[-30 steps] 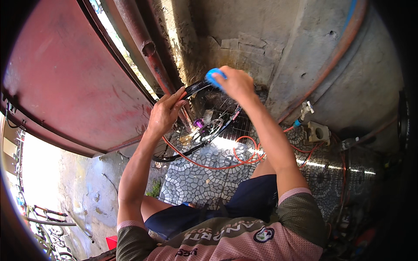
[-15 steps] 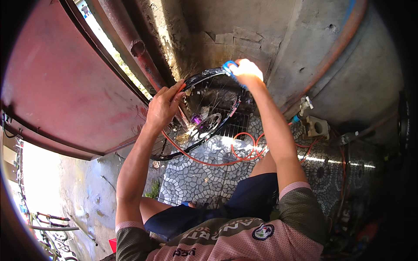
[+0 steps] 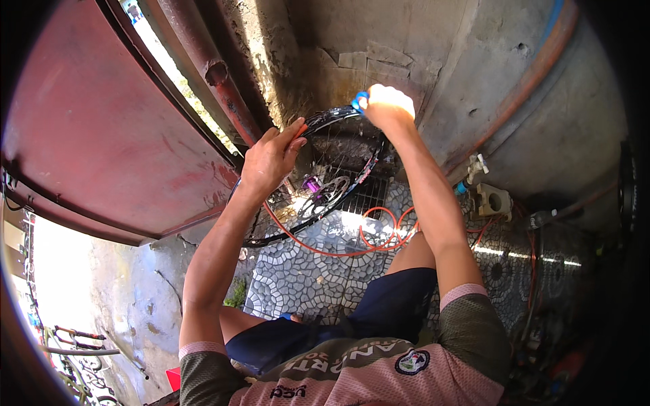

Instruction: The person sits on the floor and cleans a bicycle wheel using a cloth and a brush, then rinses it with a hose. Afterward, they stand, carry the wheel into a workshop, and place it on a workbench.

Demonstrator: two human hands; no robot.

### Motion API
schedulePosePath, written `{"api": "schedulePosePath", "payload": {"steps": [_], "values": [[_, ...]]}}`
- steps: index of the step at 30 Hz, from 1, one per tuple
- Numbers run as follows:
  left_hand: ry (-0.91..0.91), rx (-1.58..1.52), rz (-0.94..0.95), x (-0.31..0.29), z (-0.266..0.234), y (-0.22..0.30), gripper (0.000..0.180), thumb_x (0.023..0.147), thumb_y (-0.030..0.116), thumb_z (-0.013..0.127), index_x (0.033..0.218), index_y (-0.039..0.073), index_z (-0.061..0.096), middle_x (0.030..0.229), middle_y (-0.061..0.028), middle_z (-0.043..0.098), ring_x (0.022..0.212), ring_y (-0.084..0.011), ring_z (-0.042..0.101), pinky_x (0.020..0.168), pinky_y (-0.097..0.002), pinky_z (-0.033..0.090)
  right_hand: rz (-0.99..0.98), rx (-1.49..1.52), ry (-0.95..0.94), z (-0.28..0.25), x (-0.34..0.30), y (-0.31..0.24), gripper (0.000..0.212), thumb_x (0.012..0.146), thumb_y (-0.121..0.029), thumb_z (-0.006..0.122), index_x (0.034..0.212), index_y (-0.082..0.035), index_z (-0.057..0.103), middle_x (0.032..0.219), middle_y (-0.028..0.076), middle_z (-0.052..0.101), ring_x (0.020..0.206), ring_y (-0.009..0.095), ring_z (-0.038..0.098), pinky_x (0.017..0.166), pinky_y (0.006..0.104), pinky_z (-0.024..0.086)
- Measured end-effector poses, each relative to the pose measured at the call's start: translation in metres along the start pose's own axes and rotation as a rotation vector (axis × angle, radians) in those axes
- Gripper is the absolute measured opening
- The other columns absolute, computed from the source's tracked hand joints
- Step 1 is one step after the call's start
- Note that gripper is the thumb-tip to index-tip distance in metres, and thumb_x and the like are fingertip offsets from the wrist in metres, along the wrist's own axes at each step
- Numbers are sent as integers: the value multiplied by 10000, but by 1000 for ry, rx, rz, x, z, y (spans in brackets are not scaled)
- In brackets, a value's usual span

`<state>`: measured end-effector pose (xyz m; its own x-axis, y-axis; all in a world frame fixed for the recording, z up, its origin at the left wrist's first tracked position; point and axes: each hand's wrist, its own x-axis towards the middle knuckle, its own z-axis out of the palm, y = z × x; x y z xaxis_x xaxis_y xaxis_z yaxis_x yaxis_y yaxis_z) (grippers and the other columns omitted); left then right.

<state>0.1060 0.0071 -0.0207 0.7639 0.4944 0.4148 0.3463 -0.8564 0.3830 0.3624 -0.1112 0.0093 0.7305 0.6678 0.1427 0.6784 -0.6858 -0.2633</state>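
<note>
Patterned tile floor (image 3: 284,279) lies below the fingers. Bicycle wheel (image 3: 313,184): between and below both hands' fingers. Left hand (image 3: 269,160): fingers narrowed on orange hose (image 3: 325,253). Right hand (image 3: 388,108): fingers closed around blue scrubber (image 3: 359,103).

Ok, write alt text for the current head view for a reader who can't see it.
A person's right hand holds a blue scrubber at the top of a bicycle wheel with a purple hub, while the left hand, also at the wheel, holds an orange hose. The hose loops over a patterned tile floor; a red metal panel stands left.
</note>
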Motion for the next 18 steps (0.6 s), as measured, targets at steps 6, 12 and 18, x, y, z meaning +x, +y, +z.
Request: {"api": "schedulePosePath", "payload": {"steps": [6, 12, 18], "values": [[6, 1, -32, 7, 3, 7, 437, 1057, 381, 668, 1472, 245, 675, 869, -157, 648, 819, -374, 690, 757, -502, 553, -222, 24, 81, -4, -10, -30, 355, 967, -436, 687, 1070, -109, 778, 1072, 158, 794, 1044, 356, 759, 910, 477, 597], [13, 26, -13, 11, 26, -3, 440, 1017, 376, 710, 1444, 271, 681, 1055, -151, 746, 948, -390, 755, 801, -530, 608, -297, -60, 110, 1, -26, -54, 295, 952, -389, 689, 1113, -171, 806, 1049, 167, 801, 1010, 358, 772, 888, 487, 610], [46, 10, -35, 1, 4, 17, 436, 1028, 370, 712, 1451, 269, 687, 951, -154, 714, 844, -380, 730, 752, -502, 582, -55, -87, -29, -19, -5, -23, 334, 962, -416, 685, 1112, -140, 800, 1073, 159, 805, 1015, 338, 780, 896, 464, 613]]}}
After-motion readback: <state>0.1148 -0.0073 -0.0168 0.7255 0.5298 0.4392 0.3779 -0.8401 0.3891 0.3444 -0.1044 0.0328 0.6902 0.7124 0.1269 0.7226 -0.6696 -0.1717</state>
